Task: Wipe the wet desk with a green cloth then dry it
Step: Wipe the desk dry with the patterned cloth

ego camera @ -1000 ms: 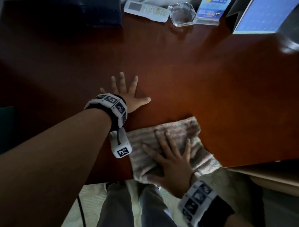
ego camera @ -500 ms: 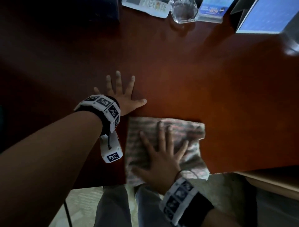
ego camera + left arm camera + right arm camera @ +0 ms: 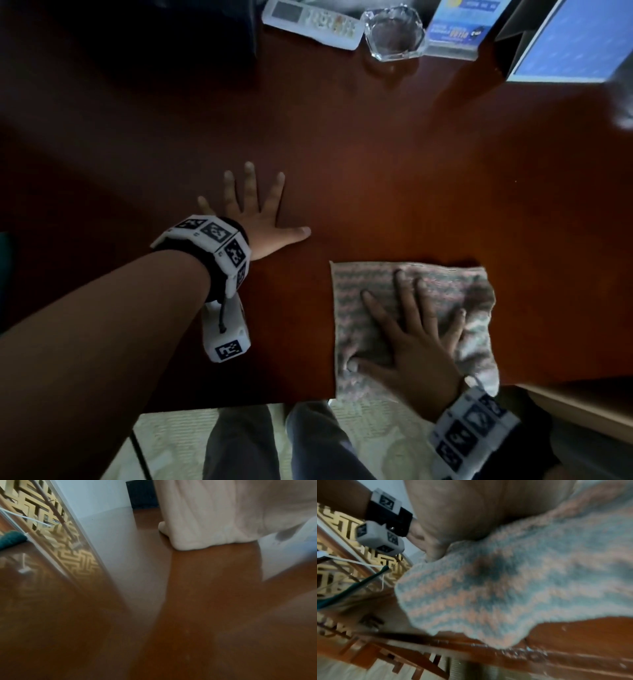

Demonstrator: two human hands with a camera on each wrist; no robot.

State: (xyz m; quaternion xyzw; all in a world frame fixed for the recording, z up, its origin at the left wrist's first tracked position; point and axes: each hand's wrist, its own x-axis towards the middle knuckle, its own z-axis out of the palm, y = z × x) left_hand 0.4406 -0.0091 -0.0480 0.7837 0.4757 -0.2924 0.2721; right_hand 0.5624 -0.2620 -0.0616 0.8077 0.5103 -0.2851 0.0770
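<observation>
A striped green-and-pink cloth (image 3: 373, 291) lies flat on the dark red-brown desk (image 3: 376, 164), at its near edge, one corner hanging over. My right hand (image 3: 411, 329) presses down on the cloth with straight, spread fingers. My left hand (image 3: 255, 209) rests flat on the bare desk to the left of the cloth, fingers spread, holding nothing. In the right wrist view the cloth (image 3: 513, 581) fills the frame under my palm, blurred. The left wrist view shows the glossy desk (image 3: 197, 615) close up; no fingers can be made out there.
Along the far edge stand a white remote control (image 3: 313, 22), a glass ashtray (image 3: 394, 32), a blue card (image 3: 455, 29) and a blue-faced stand (image 3: 568, 37). My legs (image 3: 274, 445) and the pale floor show below the desk's near edge.
My right hand has slid the cloth to the right along the near edge, away from my left hand. The left hand has stayed flat in about the same place.
</observation>
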